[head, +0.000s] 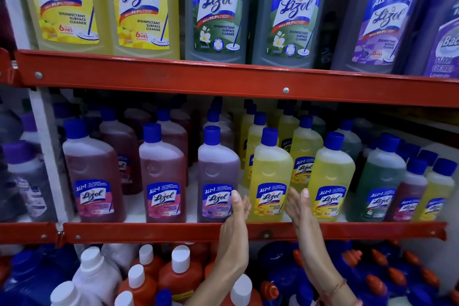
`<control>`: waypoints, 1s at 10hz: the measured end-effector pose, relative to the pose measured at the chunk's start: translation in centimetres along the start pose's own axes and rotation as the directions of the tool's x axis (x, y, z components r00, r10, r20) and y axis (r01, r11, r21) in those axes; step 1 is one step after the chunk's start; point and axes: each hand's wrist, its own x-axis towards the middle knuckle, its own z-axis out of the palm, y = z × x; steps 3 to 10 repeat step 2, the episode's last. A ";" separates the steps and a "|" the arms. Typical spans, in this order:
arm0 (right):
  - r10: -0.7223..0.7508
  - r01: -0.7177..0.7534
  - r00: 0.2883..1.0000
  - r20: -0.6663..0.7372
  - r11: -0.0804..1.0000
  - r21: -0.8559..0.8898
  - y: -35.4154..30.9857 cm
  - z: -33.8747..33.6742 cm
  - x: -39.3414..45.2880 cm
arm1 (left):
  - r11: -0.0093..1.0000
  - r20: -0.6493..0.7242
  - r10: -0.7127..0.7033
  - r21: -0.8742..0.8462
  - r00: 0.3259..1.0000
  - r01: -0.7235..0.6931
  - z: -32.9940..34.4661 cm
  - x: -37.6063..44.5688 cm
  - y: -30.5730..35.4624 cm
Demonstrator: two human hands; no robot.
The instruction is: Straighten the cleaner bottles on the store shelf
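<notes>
On the middle shelf stands a front row of blue-capped Lizol bottles. A yellow cleaner bottle is upright at the centre front. My left hand lies against its left side, thumb up over the label of the purple bottle beside it. My right hand presses the yellow bottle's right side with fingers extended, so the bottle sits between both palms. To the right, a second yellow bottle leans slightly to the left.
Two pink bottles stand left of the purple one, and green and small mixed bottles at right. Large Lizol bottles fill the upper shelf. Orange and blue bottles with white and orange caps crowd below my forearms.
</notes>
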 end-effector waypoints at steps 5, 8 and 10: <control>-0.098 0.093 0.989 -0.107 0.995 -0.044 -0.5 -0.6 -0.5 | 0.966 0.091 0.173 0.177 0.981 -0.187 -1.7 -0.1 0.4; -0.098 0.093 0.989 -0.107 0.995 -0.044 -0.5 -0.6 -0.5 | 0.966 0.091 0.173 0.177 0.981 -0.187 -1.7 -0.1 0.4; -0.098 0.093 0.989 -0.107 0.995 -0.044 -0.5 -0.6 -0.5 | 0.966 0.091 0.173 0.177 0.981 -0.187 -1.7 -0.1 0.4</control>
